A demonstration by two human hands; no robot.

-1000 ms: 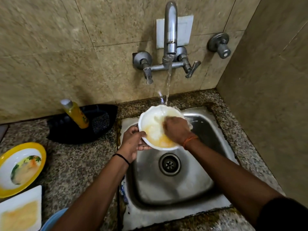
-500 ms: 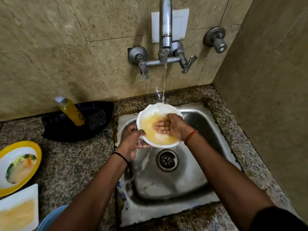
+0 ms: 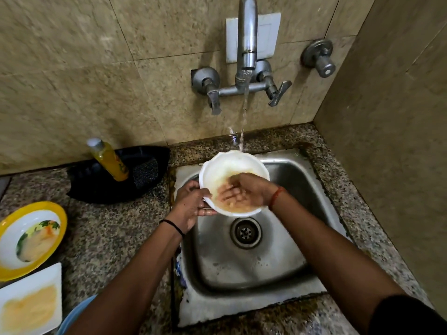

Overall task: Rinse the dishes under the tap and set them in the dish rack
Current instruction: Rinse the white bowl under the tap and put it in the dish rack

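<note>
One white bowl (image 3: 232, 165) is held over the sink (image 3: 302, 180), under the running tap (image 3: 246, 39). The left hand (image 3: 191, 204) grips its rim; the right hand (image 3: 244, 192) lies inside it with fingers straight, in cloudy yellowish water. Two soiled plates (image 3: 31, 235) wait on the bench (image 3: 108, 228).

left hand (image 3: 191, 204): bare, thin black band at the wrist | right hand (image 3: 249, 193): bare, thin orange-red thread at the wrist | forearms: bare | right upper arm: dark sleeve edge at frame corner
</note>
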